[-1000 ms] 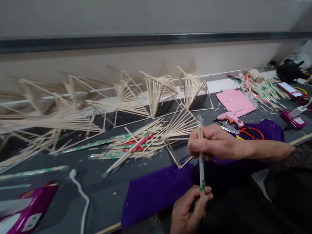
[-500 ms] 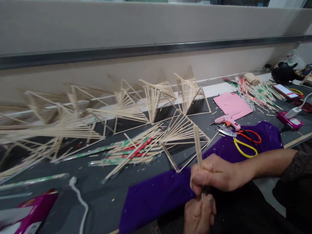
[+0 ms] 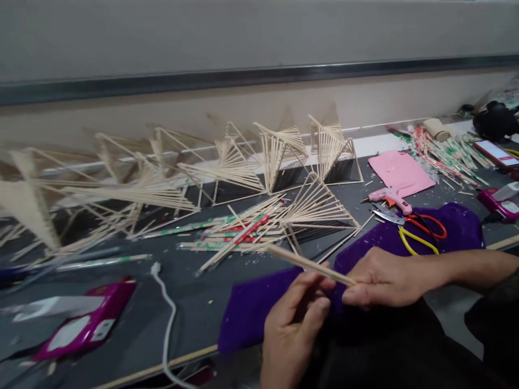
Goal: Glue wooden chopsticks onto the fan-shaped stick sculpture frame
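Note:
My right hand point(image 3: 383, 278) is closed around one end of a small bundle of wooden chopsticks point(image 3: 298, 259), which points left over the table. Just below the bundle is my left hand point(image 3: 295, 319), its fingers bent and thumb apart; its fingertips are close to the sticks, and I cannot tell whether they touch. Under both hands lies a purple cloth point(image 3: 255, 308). Beyond it stands a fan-shaped frame of glued sticks point(image 3: 316, 208). Wrapped chopsticks point(image 3: 243, 232) lie in a pile left of that frame.
More stick frames point(image 3: 279, 151) line the wall. To the right are a pink glue gun point(image 3: 389, 200), scissors point(image 3: 421, 227), a pink sheet point(image 3: 401, 170), a phone point(image 3: 497, 153) and chopsticks with wrappers point(image 3: 450, 151). A white cable point(image 3: 168, 319) and magenta power strip point(image 3: 89, 324) lie left.
The bundle has swung from upright to nearly level, pointing left. My left hand has let go of its lower end and loosened. The view has shifted left.

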Action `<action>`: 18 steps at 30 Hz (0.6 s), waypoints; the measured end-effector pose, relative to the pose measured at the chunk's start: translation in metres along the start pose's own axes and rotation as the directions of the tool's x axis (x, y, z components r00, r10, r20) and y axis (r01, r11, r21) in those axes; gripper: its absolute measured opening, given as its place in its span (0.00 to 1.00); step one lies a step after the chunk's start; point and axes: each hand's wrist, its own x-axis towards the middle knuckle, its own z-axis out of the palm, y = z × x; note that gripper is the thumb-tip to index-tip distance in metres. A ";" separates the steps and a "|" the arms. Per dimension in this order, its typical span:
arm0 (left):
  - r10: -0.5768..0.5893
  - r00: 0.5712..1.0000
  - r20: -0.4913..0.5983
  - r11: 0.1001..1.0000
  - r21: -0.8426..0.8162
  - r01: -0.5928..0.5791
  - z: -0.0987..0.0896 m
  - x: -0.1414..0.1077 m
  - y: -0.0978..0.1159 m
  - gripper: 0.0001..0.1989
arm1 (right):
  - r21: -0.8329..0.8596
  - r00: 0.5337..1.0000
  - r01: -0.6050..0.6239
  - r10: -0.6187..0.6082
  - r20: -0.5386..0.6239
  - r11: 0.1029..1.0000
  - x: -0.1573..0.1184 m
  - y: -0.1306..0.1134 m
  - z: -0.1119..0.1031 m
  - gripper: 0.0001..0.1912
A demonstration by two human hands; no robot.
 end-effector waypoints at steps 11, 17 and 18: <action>-0.033 0.997 -0.075 0.947 -0.322 0.007 0.019 0.020 0.001 0.18 | 0.139 0.957 -0.278 0.260 0.130 0.951 0.001 0.017 0.008 0.27; 0.057 0.977 -0.203 0.918 -0.375 -0.132 0.023 0.020 0.004 0.19 | 0.198 0.971 -0.227 0.205 0.127 0.953 0.003 0.018 0.015 0.28; 0.060 0.966 -0.252 0.908 -0.388 -0.158 0.023 0.019 0.006 0.20 | 0.208 0.971 -0.225 0.200 0.132 0.952 0.004 0.016 0.015 0.28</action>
